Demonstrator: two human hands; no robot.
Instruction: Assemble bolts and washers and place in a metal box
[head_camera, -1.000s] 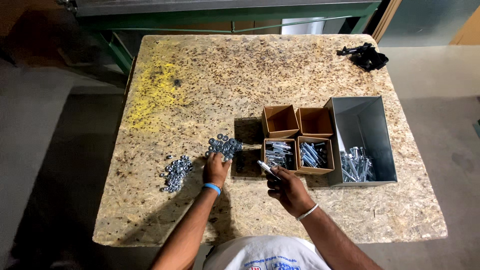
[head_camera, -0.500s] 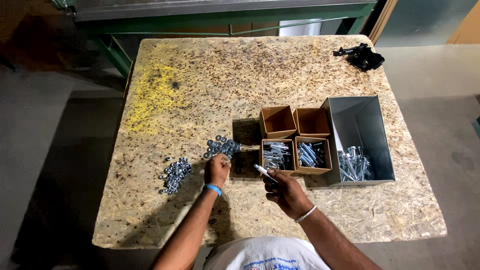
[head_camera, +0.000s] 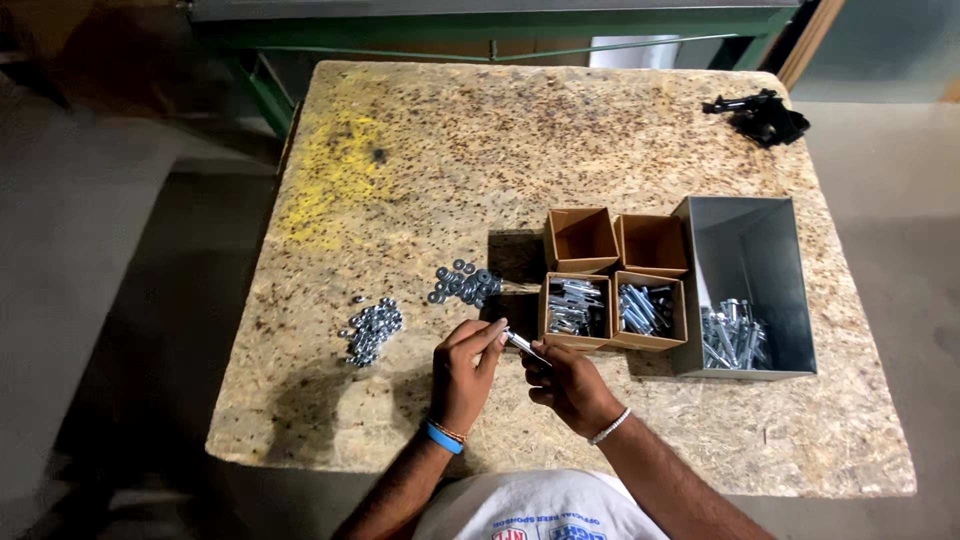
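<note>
Near the front edge of the chipboard table (head_camera: 700, 440), at roughly six o'clock in the head view, both hands meet over a single steel bolt (head_camera: 524, 346). The right hand (head_camera: 570, 385) is closed around the bolt's lower end, fingers curled and gripping the shank, while the left hand (head_camera: 468, 365) pinches at the bolt's upper tip with thumb and fingertips pressed together (whether a nut or washer sits between those fingertips is too small to tell). A blue wristband (head_camera: 438, 438) circles the left wrist and a pale bracelet (head_camera: 607, 428) the right. Just beyond the hands, toward twelve o'clock, stand four small brown cardboard boxes in a square: the two near ones (head_camera: 572, 307) (head_camera: 648, 310) hold bolts, the two far ones (head_camera: 580, 238) (head_camera: 652, 243) show only their brown insides. Touching that group at three o'clock is a grey metal bin (head_camera: 745, 245) with more bolts heaped in its near end. At eleven o'clock from the left hand lies a loose pile of washers (head_camera: 463, 283), and farther off at nine o'clock a second pile of small nuts (head_camera: 372, 328). A yellow paint smear (head_camera: 335, 170) marks the far left of the tabletop, and a black tool (head_camera: 760, 115) lies at the far right corner, well apart from everything else.
</note>
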